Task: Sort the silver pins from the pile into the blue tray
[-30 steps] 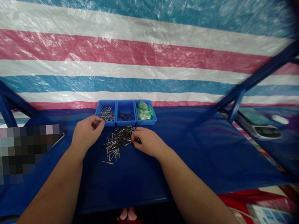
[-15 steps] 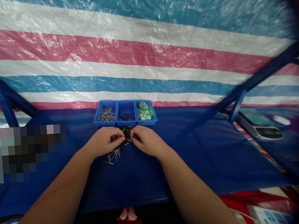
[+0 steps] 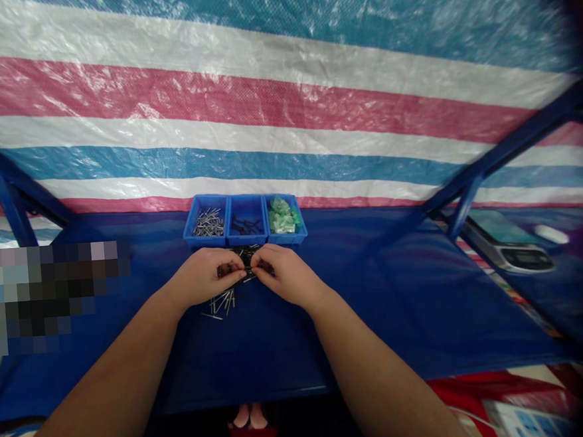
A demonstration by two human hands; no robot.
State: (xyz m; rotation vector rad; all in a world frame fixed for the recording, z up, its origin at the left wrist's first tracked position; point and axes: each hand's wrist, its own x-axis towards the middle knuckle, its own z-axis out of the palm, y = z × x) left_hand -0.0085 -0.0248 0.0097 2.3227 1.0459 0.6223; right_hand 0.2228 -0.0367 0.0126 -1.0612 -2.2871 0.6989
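My left hand (image 3: 208, 274) and my right hand (image 3: 282, 272) meet over the blue table, fingertips almost touching. Both are closed in a pinch; whatever sits between the fingers is too small and dark to name. Behind and beneath the fingers lies a pile of small dark pieces (image 3: 247, 253), partly hidden. Several thin silvery pins (image 3: 223, 303) lie loose below my left hand. Just beyond the hands stand three joined blue bins: the left bin (image 3: 189, 241) contains silvery pins, the middle bin (image 3: 247, 240) black pieces, the right bin (image 3: 287, 239) crumpled green and clear plastic packets.
A striped plastic sheet (image 3: 264, 107) hangs behind the table (image 3: 378, 319). Blue metal braces (image 3: 463, 210) rise at both sides. At the right is a digital scale (image 3: 524, 259) with a white object (image 3: 551, 233) beside it. A blurred-out patch (image 3: 37, 296) covers the left.
My right hand has shifted slightly left, so its fingertips are closer to those of my left hand. The bins and loose pins have stayed put.
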